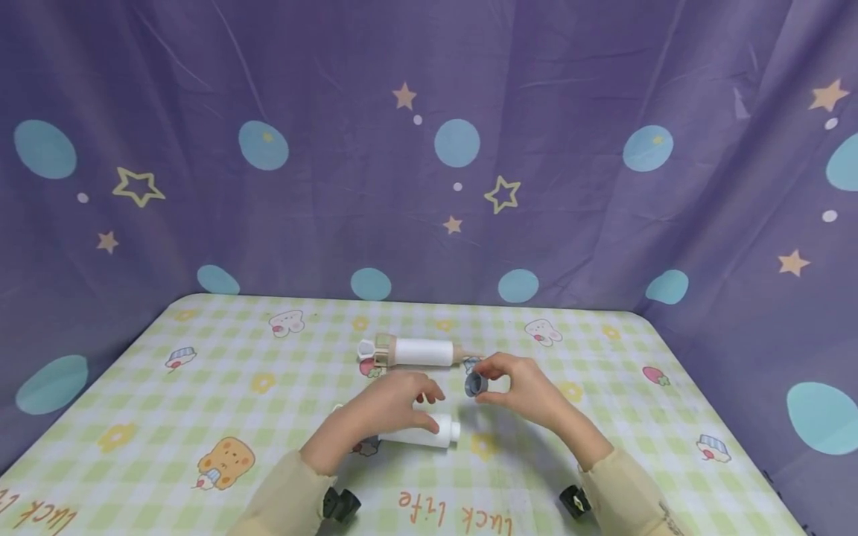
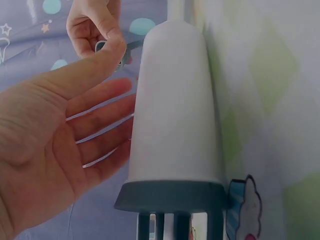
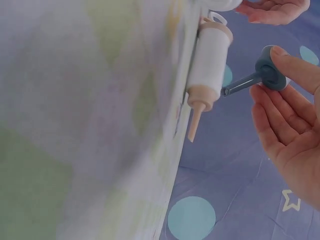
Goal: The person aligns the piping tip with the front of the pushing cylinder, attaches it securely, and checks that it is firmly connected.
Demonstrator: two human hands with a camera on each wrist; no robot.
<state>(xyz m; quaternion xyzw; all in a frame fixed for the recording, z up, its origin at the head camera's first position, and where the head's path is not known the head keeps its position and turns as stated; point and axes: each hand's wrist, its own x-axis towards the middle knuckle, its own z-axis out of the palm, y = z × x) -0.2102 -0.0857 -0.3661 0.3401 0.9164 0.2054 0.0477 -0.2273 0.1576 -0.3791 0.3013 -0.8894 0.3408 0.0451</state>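
Note:
My right hand (image 1: 526,388) pinches a grey-blue nozzle cap (image 3: 270,72) between thumb and fingers, its thin spout showing in the right wrist view. Its wide round opening faces left in the head view. My left hand (image 1: 395,406) hovers loosely at a white syringe-like barrel (image 2: 172,105) lying on the table; its fingers are spread behind it, and whether they touch cannot be made out. A dark grey-blue collar with prongs (image 2: 172,195) sits at the barrel's near end in the left wrist view. The opposite end narrows to a white neck (image 1: 455,432).
Behind both hands lies a similar white syringe (image 1: 424,353) with beige ends, its thin tip pointing right. A green-and-white checked cloth (image 1: 281,417) with printed pictures covers the table. A purple curtain (image 1: 375,164) hangs past the far edge.

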